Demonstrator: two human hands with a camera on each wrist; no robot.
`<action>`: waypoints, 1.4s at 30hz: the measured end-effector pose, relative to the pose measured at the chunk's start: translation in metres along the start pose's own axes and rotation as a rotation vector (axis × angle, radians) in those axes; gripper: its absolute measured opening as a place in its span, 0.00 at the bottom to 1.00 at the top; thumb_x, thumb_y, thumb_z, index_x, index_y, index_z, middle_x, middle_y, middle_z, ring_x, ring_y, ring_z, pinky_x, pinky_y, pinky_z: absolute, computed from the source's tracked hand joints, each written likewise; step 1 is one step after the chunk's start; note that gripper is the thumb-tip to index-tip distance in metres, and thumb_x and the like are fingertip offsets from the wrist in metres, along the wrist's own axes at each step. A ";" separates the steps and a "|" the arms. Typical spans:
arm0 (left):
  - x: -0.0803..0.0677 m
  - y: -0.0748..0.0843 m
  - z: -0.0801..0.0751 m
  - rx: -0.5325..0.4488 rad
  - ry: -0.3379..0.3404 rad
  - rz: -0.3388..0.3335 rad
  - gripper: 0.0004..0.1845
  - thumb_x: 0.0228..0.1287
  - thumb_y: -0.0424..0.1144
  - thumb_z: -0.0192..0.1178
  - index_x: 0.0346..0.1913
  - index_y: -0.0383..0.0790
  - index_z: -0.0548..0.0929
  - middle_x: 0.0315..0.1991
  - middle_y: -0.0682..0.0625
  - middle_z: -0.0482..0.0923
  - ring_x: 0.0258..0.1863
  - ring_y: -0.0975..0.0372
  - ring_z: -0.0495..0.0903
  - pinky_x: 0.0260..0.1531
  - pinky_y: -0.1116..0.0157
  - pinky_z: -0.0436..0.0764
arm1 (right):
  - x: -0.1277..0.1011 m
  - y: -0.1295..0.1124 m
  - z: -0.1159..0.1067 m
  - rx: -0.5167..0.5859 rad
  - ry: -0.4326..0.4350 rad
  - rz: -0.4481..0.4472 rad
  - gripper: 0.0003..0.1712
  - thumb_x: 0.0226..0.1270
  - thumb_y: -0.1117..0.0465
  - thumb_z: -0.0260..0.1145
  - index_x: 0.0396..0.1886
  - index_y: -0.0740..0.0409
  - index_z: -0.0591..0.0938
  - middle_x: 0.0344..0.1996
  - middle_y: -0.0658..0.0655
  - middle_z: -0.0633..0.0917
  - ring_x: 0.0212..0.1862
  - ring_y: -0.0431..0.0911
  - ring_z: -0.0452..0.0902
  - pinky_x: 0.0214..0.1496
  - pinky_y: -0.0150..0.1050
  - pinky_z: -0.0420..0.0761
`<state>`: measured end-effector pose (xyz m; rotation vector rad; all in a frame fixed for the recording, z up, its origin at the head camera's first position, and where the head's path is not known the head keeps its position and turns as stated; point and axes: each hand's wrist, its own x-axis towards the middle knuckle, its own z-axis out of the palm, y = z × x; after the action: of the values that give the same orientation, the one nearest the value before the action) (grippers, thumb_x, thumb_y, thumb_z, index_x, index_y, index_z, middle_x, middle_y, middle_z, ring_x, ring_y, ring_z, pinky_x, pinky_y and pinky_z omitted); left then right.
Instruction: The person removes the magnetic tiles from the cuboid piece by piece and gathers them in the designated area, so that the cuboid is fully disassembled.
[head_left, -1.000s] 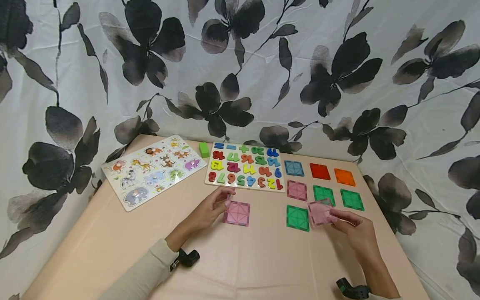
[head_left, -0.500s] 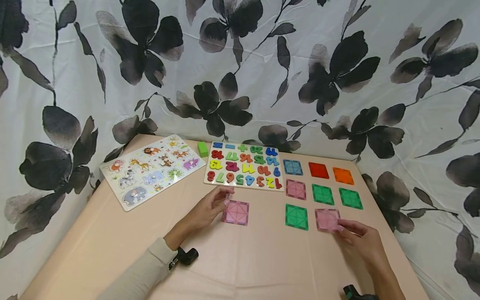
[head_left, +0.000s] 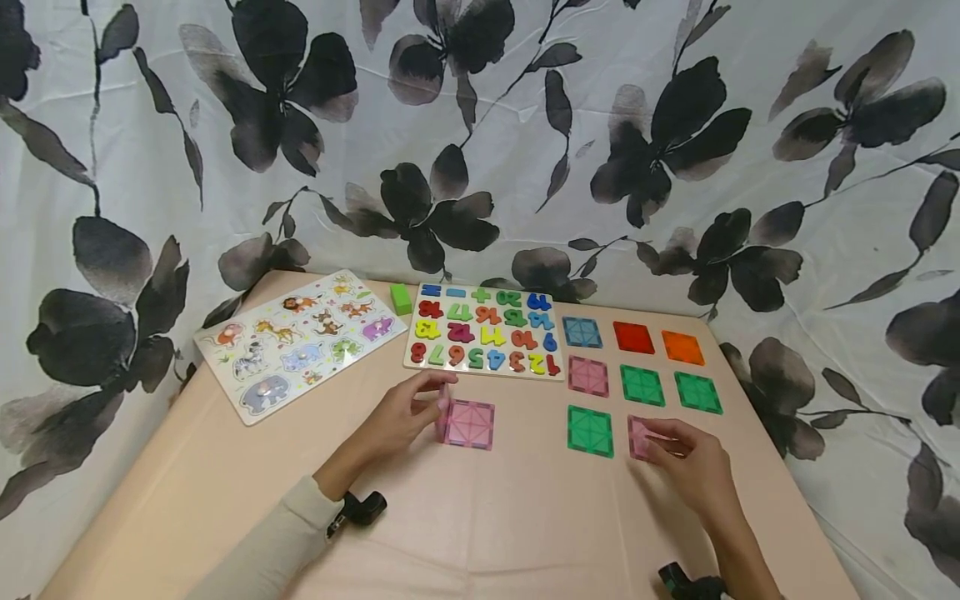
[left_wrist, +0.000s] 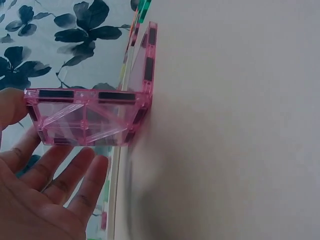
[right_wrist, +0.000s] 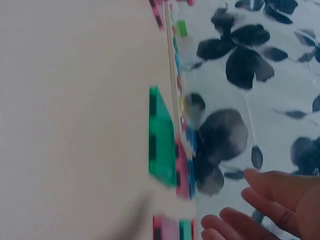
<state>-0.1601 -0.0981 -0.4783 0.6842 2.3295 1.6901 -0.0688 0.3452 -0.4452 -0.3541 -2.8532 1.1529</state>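
My left hand [head_left: 401,417] pinches a clear pink magnetic tile [head_left: 443,414] and keeps it upright along the left edge of another pink tile [head_left: 472,425], which lies flat. The left wrist view shows the raised tile [left_wrist: 82,120] meeting the flat one at a corner, thumb at its outer edge and the other fingers spread below. My right hand [head_left: 697,467] hovers over a third pink tile [head_left: 637,437] and hides part of it. In the right wrist view the fingers [right_wrist: 272,190] are loosely bent, with a gap between them and that tile [right_wrist: 170,230].
Near the right hand lie several flat tiles: green [head_left: 590,431], pink [head_left: 588,377], blue [head_left: 582,332], red [head_left: 633,337] and orange [head_left: 682,347]. Behind stand a number puzzle board [head_left: 483,333], a green block [head_left: 401,299] and an animal puzzle board [head_left: 300,346]. A floral cloth [head_left: 540,167] backs the table.
My right hand has lowered its pink tile from a tilt over the green tiles to flat on the table, let go and shifted left over it. The left hand stays with its upright tile.
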 end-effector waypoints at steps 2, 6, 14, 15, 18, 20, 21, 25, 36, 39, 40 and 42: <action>-0.002 0.000 -0.003 0.017 0.007 -0.003 0.21 0.81 0.35 0.59 0.72 0.40 0.75 0.70 0.37 0.76 0.71 0.46 0.76 0.70 0.45 0.79 | 0.003 -0.011 0.010 0.034 -0.033 -0.033 0.24 0.74 0.54 0.73 0.66 0.52 0.85 0.61 0.61 0.88 0.59 0.56 0.88 0.49 0.23 0.85; -0.005 0.000 -0.008 0.038 0.019 0.003 0.23 0.79 0.32 0.58 0.73 0.41 0.74 0.70 0.37 0.76 0.70 0.46 0.77 0.69 0.44 0.80 | 0.008 -0.031 0.034 0.096 -0.102 -0.121 0.26 0.71 0.55 0.76 0.66 0.52 0.85 0.61 0.60 0.88 0.61 0.56 0.88 0.59 0.37 0.89; -0.008 0.001 -0.017 0.165 0.029 0.002 0.29 0.73 0.29 0.59 0.75 0.45 0.73 0.69 0.38 0.76 0.59 0.51 0.83 0.62 0.50 0.85 | 0.017 -0.070 0.087 0.080 -0.243 -0.236 0.30 0.65 0.56 0.81 0.67 0.46 0.84 0.62 0.55 0.88 0.62 0.55 0.85 0.65 0.54 0.86; -0.009 0.001 -0.018 0.198 0.027 0.001 0.30 0.72 0.29 0.62 0.75 0.46 0.73 0.68 0.39 0.77 0.57 0.52 0.82 0.60 0.51 0.85 | 0.017 -0.076 0.094 0.068 -0.253 -0.239 0.31 0.64 0.56 0.81 0.67 0.44 0.84 0.62 0.53 0.88 0.63 0.54 0.85 0.65 0.54 0.86; -0.010 0.003 -0.021 0.338 0.009 0.024 0.36 0.64 0.33 0.72 0.75 0.45 0.73 0.65 0.41 0.77 0.56 0.53 0.80 0.56 0.53 0.84 | 0.019 -0.092 0.111 0.016 -0.294 -0.267 0.33 0.62 0.54 0.82 0.68 0.41 0.83 0.65 0.51 0.86 0.65 0.54 0.83 0.66 0.55 0.85; -0.010 0.004 -0.023 0.463 -0.004 0.028 0.41 0.58 0.39 0.79 0.75 0.44 0.74 0.64 0.43 0.77 0.58 0.53 0.78 0.56 0.52 0.84 | 0.020 -0.101 0.121 -0.018 -0.324 -0.289 0.36 0.61 0.54 0.83 0.69 0.40 0.82 0.66 0.51 0.85 0.67 0.55 0.82 0.66 0.56 0.85; -0.010 0.005 -0.024 0.526 -0.014 0.027 0.43 0.56 0.42 0.81 0.75 0.44 0.74 0.64 0.44 0.76 0.59 0.53 0.77 0.57 0.52 0.84 | 0.021 -0.105 0.126 -0.036 -0.338 -0.301 0.37 0.60 0.53 0.84 0.70 0.41 0.82 0.67 0.51 0.84 0.68 0.55 0.81 0.67 0.56 0.85; -0.009 0.010 -0.026 0.731 -0.063 0.021 0.48 0.48 0.50 0.86 0.73 0.42 0.78 0.61 0.45 0.76 0.59 0.55 0.74 0.57 0.52 0.84 | 0.025 -0.119 0.141 -0.081 -0.398 -0.371 0.41 0.58 0.54 0.85 0.71 0.46 0.81 0.70 0.53 0.82 0.72 0.56 0.75 0.73 0.59 0.79; -0.006 0.004 -0.026 0.895 -0.074 0.152 0.40 0.43 0.55 0.87 0.60 0.42 0.86 0.52 0.48 0.78 0.53 0.56 0.74 0.53 0.55 0.83 | 0.028 -0.135 0.166 -0.288 -0.376 -0.529 0.43 0.54 0.53 0.87 0.70 0.49 0.82 0.63 0.52 0.85 0.63 0.48 0.75 0.66 0.48 0.82; -0.006 0.002 -0.025 0.904 -0.063 0.169 0.40 0.42 0.57 0.86 0.59 0.43 0.87 0.51 0.49 0.78 0.52 0.57 0.74 0.53 0.55 0.84 | 0.028 -0.135 0.167 -0.315 -0.357 -0.551 0.42 0.54 0.53 0.87 0.70 0.48 0.82 0.61 0.51 0.85 0.63 0.47 0.75 0.67 0.48 0.83; -0.006 0.002 -0.025 0.904 -0.060 0.173 0.40 0.42 0.57 0.86 0.59 0.43 0.87 0.51 0.49 0.78 0.52 0.57 0.74 0.53 0.55 0.84 | 0.028 -0.135 0.167 -0.324 -0.351 -0.559 0.41 0.54 0.52 0.87 0.69 0.48 0.82 0.61 0.51 0.85 0.63 0.47 0.75 0.66 0.48 0.83; -0.007 0.002 -0.025 0.910 -0.048 0.181 0.40 0.41 0.57 0.86 0.59 0.43 0.87 0.51 0.49 0.78 0.52 0.58 0.75 0.52 0.56 0.84 | 0.027 -0.135 0.166 -0.342 -0.336 -0.579 0.41 0.54 0.51 0.87 0.69 0.49 0.83 0.60 0.52 0.86 0.62 0.47 0.75 0.66 0.48 0.83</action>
<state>-0.1634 -0.1219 -0.4690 1.0636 3.0146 0.5434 -0.1422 0.1442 -0.4737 0.6833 -3.0876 0.6621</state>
